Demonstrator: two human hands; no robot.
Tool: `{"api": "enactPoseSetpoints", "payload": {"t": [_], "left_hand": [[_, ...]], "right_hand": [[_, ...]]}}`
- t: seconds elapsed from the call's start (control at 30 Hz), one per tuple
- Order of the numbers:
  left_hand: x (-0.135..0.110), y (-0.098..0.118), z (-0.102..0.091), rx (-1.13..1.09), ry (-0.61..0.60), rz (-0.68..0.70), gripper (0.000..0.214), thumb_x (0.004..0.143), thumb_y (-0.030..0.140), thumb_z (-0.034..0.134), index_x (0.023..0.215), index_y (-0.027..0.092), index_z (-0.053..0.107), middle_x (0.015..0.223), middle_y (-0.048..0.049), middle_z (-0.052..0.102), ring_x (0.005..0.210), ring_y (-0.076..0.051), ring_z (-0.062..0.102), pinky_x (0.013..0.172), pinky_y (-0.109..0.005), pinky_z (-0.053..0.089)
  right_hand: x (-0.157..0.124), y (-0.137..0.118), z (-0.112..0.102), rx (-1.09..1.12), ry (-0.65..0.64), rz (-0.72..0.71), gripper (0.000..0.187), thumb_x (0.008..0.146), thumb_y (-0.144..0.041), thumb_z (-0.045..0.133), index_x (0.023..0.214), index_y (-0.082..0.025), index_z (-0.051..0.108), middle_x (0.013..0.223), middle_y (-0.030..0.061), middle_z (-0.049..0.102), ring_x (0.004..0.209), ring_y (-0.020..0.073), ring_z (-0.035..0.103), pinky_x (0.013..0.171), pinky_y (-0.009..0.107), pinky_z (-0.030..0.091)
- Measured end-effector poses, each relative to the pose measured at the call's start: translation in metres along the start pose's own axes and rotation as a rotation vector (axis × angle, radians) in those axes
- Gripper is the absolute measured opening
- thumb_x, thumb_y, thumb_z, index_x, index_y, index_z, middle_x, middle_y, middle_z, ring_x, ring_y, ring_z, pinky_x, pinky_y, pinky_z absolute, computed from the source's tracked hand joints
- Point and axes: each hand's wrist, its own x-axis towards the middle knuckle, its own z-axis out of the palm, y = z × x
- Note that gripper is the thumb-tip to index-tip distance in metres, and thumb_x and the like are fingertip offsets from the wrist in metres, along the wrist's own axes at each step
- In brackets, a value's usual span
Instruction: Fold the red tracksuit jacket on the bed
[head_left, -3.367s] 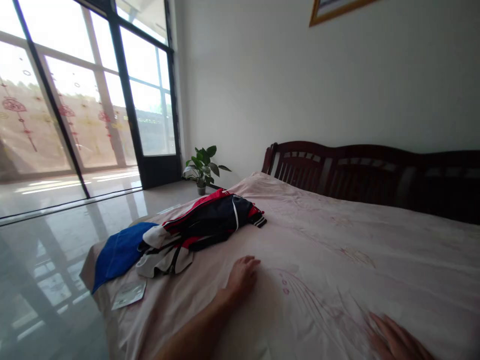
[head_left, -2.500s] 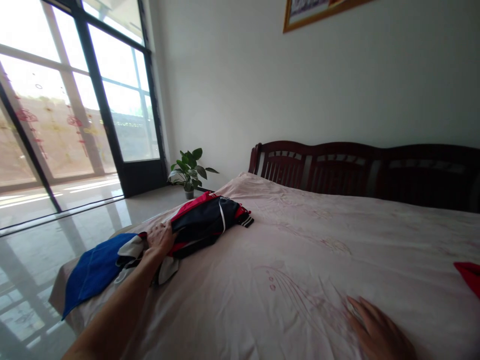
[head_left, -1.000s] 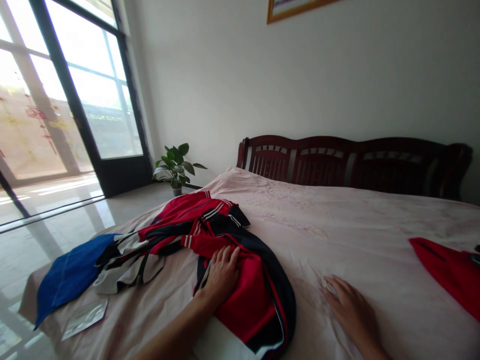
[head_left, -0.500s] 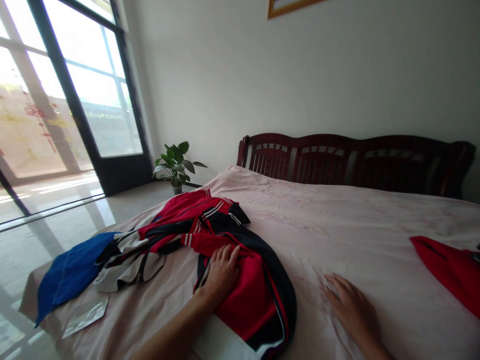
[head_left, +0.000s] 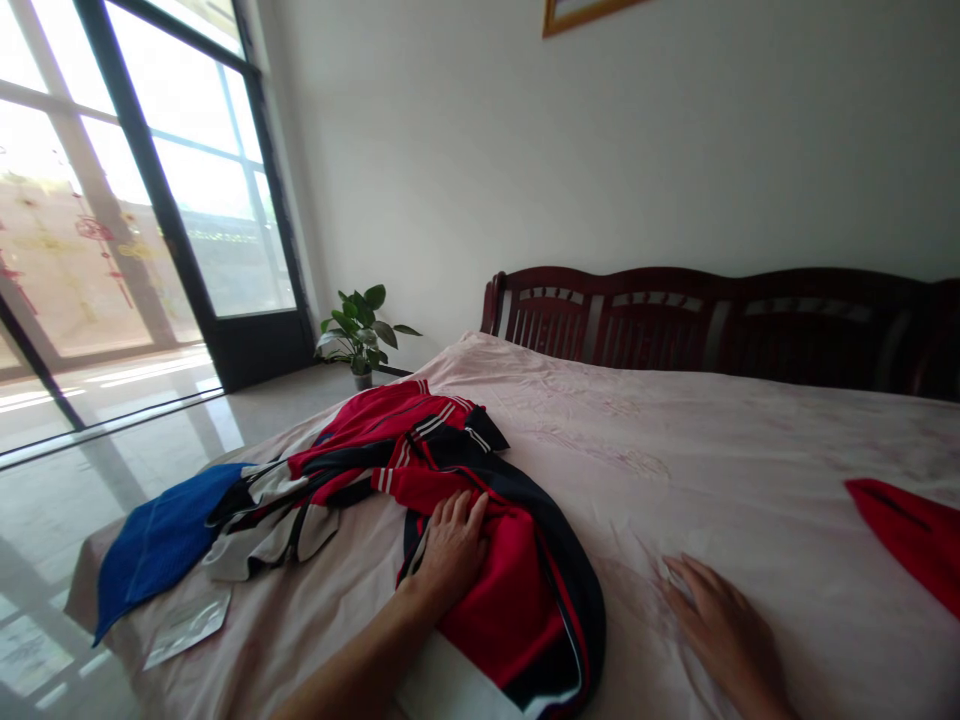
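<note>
Apparently, a red-and-navy striped track jacket [head_left: 510, 600] on a pink embroidered bedsheet [head_left: 750, 450] is pressed by a flat, spread left hand [head_left: 450, 550]; a spread right hand [head_left: 724, 635] is laid on the bedsheet, not gripping.

Pale pink bedspread [head_left: 660, 520] spreads wide between the crumpled red-and-navy track jacket [head_left: 525, 600] and a red cloth [head_left: 915, 535], giving the right hand [head_left: 724, 635] room; a dark wooden headboard [head_left: 675, 320] blocks the far side.

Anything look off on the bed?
Nothing damaged or spilled that I can see, just untidy: the red and navy track jacket lies bunched under the left hand, a blue cloth sits at the bed's edge, and a plastic packet lies loose on the pink bedspread.
</note>
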Motion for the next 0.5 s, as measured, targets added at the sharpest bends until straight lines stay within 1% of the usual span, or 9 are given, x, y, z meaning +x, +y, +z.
{"api": "enactPoseSetpoints", "payload": {"t": [0.23,0.4,0.5], "left_hand": [[0.000,-0.001,0.001,0.000,0.006,0.007,0.063,0.085,0.021,0.053,0.147,0.021,0.044,0.145,-0.0143,0.048,0.135,-0.033,0.041,0.114,-0.049,0.032],[0.000,-0.001,0.000,0.003,0.010,0.020,0.063,0.084,0.021,0.055,0.147,0.020,0.045,0.145,-0.0145,0.049,0.135,-0.032,0.041,0.115,-0.048,0.031],[0.001,-0.002,0.001,0.005,0.011,0.026,0.062,0.085,0.020,0.055,0.146,0.019,0.046,0.144,-0.0157,0.050,0.135,-0.033,0.042,0.114,-0.049,0.032]], "right_hand": [[0.000,0.000,0.002,0.008,-0.002,0.027,0.053,0.085,-0.052,0.035,0.114,-0.024,0.069,0.128,0.0096,0.066,0.118,0.0304,0.060,0.100,0.047,0.046],[0.001,-0.005,-0.003,-0.029,-0.039,0.031,0.054,0.086,-0.049,0.035,0.117,-0.020,0.068,0.130,0.0120,0.064,0.120,0.0320,0.058,0.101,0.049,0.046],[0.000,-0.017,-0.011,-0.010,-0.036,0.000,0.051,0.087,-0.042,0.035,0.112,-0.017,0.070,0.126,0.0148,0.066,0.118,0.0327,0.059,0.103,0.050,0.045]]}}
